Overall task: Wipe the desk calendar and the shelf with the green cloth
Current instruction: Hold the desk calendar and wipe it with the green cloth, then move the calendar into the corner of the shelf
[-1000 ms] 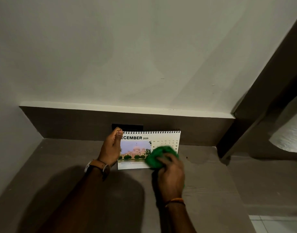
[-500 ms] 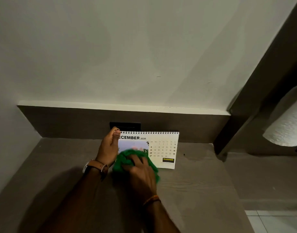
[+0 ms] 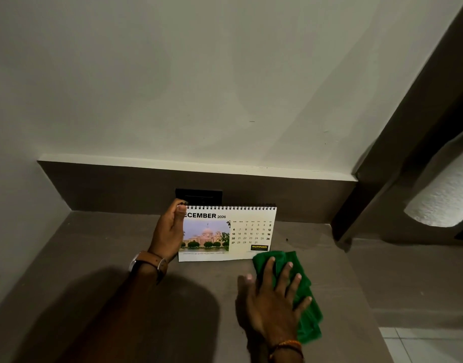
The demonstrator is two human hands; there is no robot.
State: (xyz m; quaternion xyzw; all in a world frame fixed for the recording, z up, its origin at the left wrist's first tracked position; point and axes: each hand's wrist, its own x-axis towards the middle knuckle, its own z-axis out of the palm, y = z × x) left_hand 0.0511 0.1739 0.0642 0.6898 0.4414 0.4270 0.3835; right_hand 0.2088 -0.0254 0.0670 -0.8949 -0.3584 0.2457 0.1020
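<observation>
Head view: left hand pinches the upper left corner of the desk calendar, which stands upright on the brown shelf; right hand lies flat, fingers spread, pressing the green cloth onto the shelf by the calendar's lower right corner

right hand with green cloth moved off desk calendar, now flat on shelf.
</observation>
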